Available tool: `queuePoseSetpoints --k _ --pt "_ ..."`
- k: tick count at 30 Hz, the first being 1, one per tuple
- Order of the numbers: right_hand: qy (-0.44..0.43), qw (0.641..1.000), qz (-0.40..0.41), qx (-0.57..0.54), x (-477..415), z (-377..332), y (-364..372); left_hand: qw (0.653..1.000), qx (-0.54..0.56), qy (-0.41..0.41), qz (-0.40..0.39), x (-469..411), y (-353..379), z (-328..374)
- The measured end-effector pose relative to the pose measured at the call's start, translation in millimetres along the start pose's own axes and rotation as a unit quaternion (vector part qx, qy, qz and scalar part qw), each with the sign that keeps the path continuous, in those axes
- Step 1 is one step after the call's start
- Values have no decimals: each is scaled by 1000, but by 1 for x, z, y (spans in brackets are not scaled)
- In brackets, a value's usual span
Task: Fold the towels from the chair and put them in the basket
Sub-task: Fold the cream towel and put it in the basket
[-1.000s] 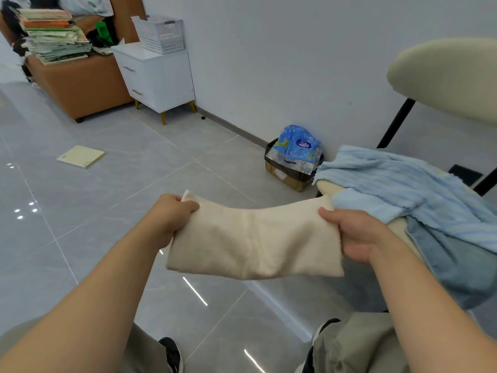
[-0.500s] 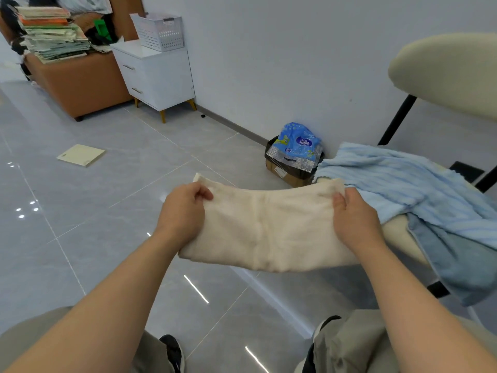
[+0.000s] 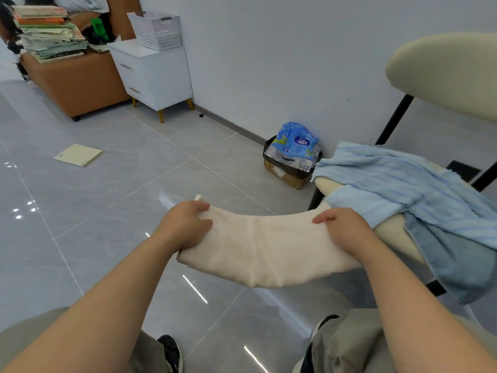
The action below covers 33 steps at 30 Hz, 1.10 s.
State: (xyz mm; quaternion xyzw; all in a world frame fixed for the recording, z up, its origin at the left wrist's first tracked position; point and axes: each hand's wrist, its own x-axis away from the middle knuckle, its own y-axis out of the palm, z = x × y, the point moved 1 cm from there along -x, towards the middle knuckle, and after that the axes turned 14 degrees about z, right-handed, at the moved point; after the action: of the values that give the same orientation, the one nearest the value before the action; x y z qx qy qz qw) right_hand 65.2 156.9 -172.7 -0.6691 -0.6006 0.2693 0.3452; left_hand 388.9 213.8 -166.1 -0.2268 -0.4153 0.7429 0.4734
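A cream towel (image 3: 269,251) is folded into a thick, soft band with a faint crease down its middle, and it sags a little between its ends. It hangs in the air above the floor. The left hand (image 3: 185,227) grips its left end, fingers curled over the far edge. The right hand (image 3: 347,230) pinches its right end, thumb on top and the other fingers hidden below. That right end is just beside the near corner of the chair (image 3: 392,232) seat; I cannot tell whether it touches. Below the towel are the person's knees in grey-green trousers and a dark shoe on the glossy grey floor (image 3: 107,211) tiles.

On the seat lies a ribbed pale blue towel (image 3: 398,181), spread out to the seat's left edge. Under it a darker blue towel (image 3: 457,262) hangs over the near edge. Past the seat's far left corner a box (image 3: 285,176) against the wall holds a blue pack (image 3: 295,144). A pale card (image 3: 78,155) lies flat on the floor further left. At the far end of the wall a white basket (image 3: 157,30) stands on a white cabinet (image 3: 158,76) — beside it is a brown sofa (image 3: 75,87) piled with papers (image 3: 48,36).
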Motion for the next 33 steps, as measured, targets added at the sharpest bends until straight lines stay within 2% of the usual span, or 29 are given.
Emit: queuePoseSetpoints --k 4,11,14,19,23,27,33 --pt "-12 1000 -26 -12 12 -14 7 997 61 19 -32 8 11 8" --pt "-16 984 -68 -161 50 -47 29 973 -2 220 -66 38 39 41" --pt "-41 978 -80 -186 58 -54 35 971 33 225 -77 46 44 50" --pt "-106 983 -84 -121 58 -52 35 974 77 198 -82 51 45 56" --pt "-57 972 -131 -188 59 -52 37 972 123 172 -106 53 45 57" --pt "19 932 -195 -304 58 -56 37 967 129 190 -113 54 44 55" --pt "28 925 -210 -316 57 -54 32 954 100 247 -138 58 47 49"
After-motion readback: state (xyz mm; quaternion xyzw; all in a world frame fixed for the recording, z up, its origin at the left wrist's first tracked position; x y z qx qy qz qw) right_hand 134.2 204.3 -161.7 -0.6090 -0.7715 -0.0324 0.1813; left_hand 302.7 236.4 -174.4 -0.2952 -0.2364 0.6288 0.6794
